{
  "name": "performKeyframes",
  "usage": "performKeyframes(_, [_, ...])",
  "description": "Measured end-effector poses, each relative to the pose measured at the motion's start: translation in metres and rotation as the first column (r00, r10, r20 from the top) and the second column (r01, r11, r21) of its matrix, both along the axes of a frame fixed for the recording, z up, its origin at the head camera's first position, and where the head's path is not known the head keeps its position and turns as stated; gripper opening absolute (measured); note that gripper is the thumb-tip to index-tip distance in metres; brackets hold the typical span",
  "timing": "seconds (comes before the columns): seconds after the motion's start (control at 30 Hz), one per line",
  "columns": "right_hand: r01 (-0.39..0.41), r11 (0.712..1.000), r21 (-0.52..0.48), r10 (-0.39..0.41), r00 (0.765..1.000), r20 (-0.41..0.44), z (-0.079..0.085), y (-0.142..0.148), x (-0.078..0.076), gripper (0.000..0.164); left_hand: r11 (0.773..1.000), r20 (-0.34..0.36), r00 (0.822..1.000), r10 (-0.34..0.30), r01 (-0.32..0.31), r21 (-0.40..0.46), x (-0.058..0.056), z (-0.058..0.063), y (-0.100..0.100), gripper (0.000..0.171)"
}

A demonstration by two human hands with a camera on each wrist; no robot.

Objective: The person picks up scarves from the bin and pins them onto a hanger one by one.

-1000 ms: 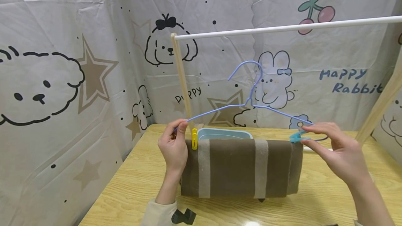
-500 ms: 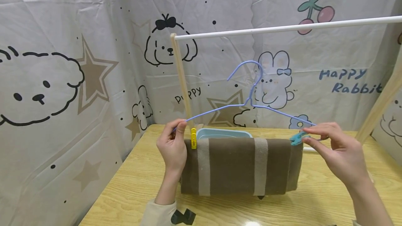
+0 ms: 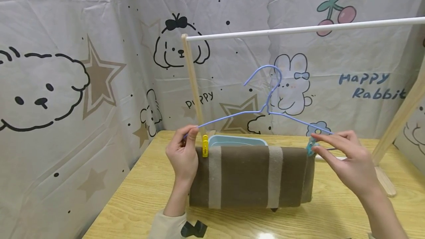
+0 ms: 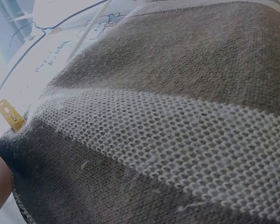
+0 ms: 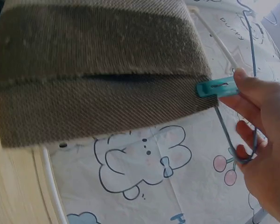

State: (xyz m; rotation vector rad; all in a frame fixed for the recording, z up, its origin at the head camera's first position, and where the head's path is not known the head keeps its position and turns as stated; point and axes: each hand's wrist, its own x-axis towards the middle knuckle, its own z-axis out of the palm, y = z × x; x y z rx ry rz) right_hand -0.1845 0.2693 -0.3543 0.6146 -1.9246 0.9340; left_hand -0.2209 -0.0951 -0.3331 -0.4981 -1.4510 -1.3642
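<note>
A brown knitted cloth (image 3: pixel 245 176) with pale stripes hangs folded over the lower bar of a lavender wire hanger (image 3: pixel 229 115). My left hand (image 3: pixel 182 154) grips the hanger's left end, beside a yellow clothespin (image 3: pixel 205 146) clipped on the cloth's top edge. At the other end, my right hand (image 3: pixel 352 161) pinches a turquoise clothespin (image 3: pixel 311 146) between thumb and index finger. In the right wrist view, that turquoise clothespin (image 5: pixel 217 87) sits on the cloth's corner, and the other fingers curl near the hanger's end. The left wrist view mostly holds cloth (image 4: pixel 168 140).
Behind the cloth stands a light blue bin (image 3: pixel 237 141), partly hidden. A rack with a white top rod (image 3: pixel 299 30) and wooden posts (image 3: pixel 192 80) rises at the back of the wooden table (image 3: pixel 132 194). Printed curtains hang behind.
My right hand has shifted slightly left, and the turquoise clothespin has turned from slanted to nearly upright at the cloth's corner. The left hand keeps its grip on the hanger.
</note>
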Motion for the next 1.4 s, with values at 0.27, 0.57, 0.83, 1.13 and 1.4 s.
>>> performKeyframes(0.27, [-0.364, 0.918, -0.156, 0.350, 0.930, -0.114, 0.014, -0.007, 0.006, 0.034, 1.000, 0.019, 1.000, -0.003, 0.003, 0.012, -0.002, -0.001, 0.000, 0.020])
performKeyframes(0.57, [-0.575, 0.757, -0.311, 0.508, 0.816, -0.274, 0.018, -0.002, 0.007, 0.026, 0.999, 0.029, 0.999, -0.036, 0.035, 0.040, 0.000, 0.000, 0.000, 0.022])
performKeyframes(0.83, [-0.223, 0.946, -0.237, 0.202, 0.973, -0.107, 0.013, 0.009, 0.006, 0.031, 0.998, 0.037, 0.998, -0.052, 0.050, 0.035, 0.001, 0.001, 0.001, 0.028])
performKeyframes(1.13, [-0.156, 0.968, -0.195, 0.129, 0.981, -0.145, 0.014, 0.005, 0.007, 0.017, 0.998, 0.068, 0.996, -0.065, 0.063, 0.031, 0.000, -0.001, 0.000, 0.025])
performKeyframes(1.4, [-0.165, 0.933, -0.320, 0.105, 0.975, -0.197, 0.017, 0.003, 0.012, 0.013, 0.983, 0.156, 0.972, -0.174, 0.181, -0.032, -0.004, -0.004, 0.001, 0.016])
